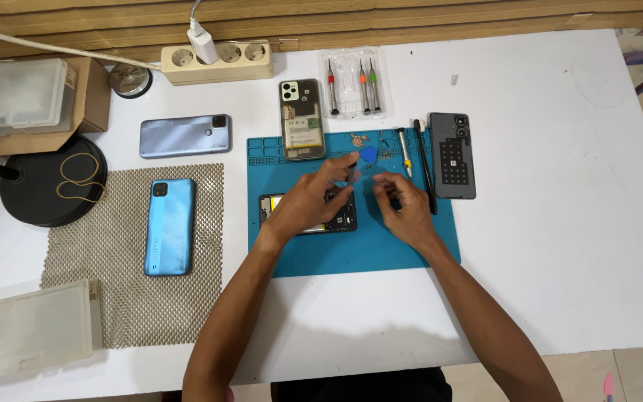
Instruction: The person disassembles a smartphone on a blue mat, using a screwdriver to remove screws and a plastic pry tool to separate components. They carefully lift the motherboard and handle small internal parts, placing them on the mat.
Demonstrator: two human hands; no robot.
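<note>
Both hands hover over the blue work mat (411, 246) at the middle of the white table (560, 223). The left hand (314, 197) has its fingers curled in with thumb and forefinger pinched together near a blue triangular pick (368, 155); whether it actually grips the pick I cannot tell. Under that hand, on the mat, lies an opened phone (340, 219) with its insides showing, partly covered by the palm. The right hand (403, 205) is loosely closed just beside the left, fingertips pinched as if on something too small to make out. At the mat's top left corner rests a second phone with its back removed (302, 119); along the mat's right edge lie a dark back cover (452, 155), a black stick tool (424, 167) and a small screwdriver (405, 151). Left of the mat, a light blue phone (170, 227) lies on a mesh pad (113, 298).
</note>
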